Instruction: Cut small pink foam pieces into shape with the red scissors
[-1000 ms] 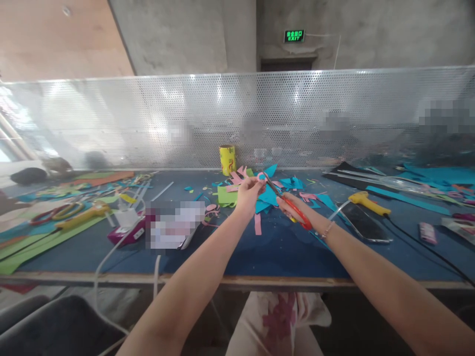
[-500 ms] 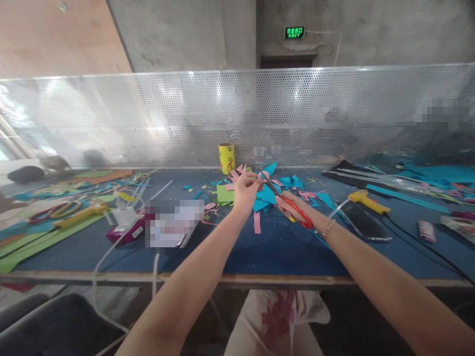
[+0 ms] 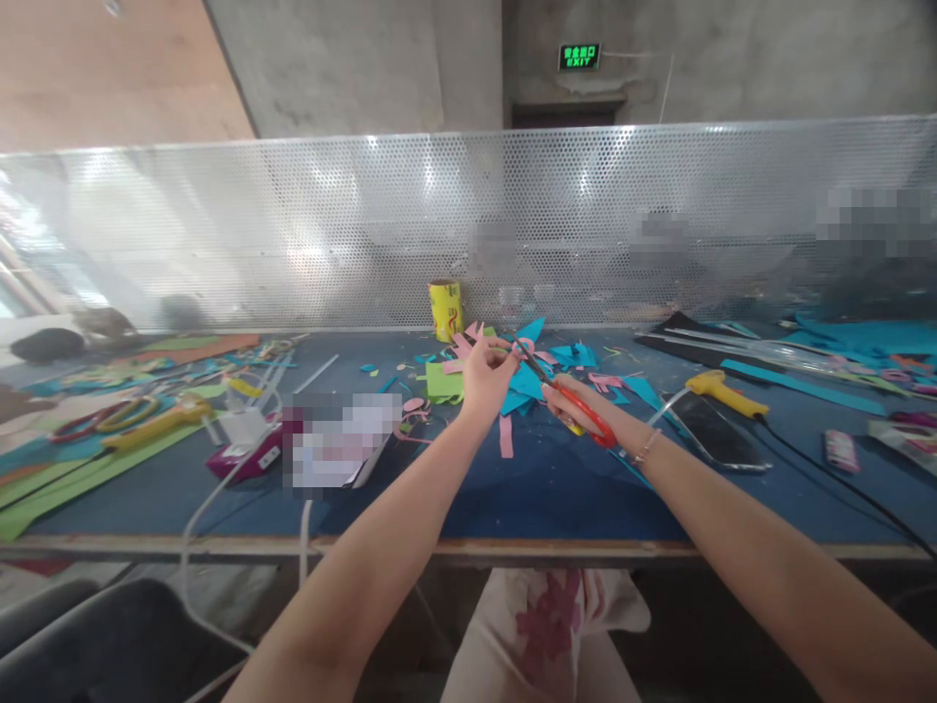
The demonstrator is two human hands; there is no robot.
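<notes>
My left hand [image 3: 483,376] is raised over the blue table [image 3: 542,488], its fingers pinched on a small pink paper piece [image 3: 522,345]. My right hand [image 3: 578,405] grips red-handled scissors [image 3: 567,395], and their blades point up-left to the pink piece at my left fingertips. Below both hands lie pink, teal and green paper scraps [image 3: 527,386].
A yellow can [image 3: 445,310] stands against the perforated metal screen [image 3: 468,225]. A yellow glue gun [image 3: 724,392] with a black cord and a phone [image 3: 713,430] lie to the right. White chargers, cables and a second glue gun [image 3: 157,422] lie left, among coloured sheets.
Both hands and the scissors stay together, shifting slightly. The view has tilted a little, so everything sits a bit lower and nearer.
</notes>
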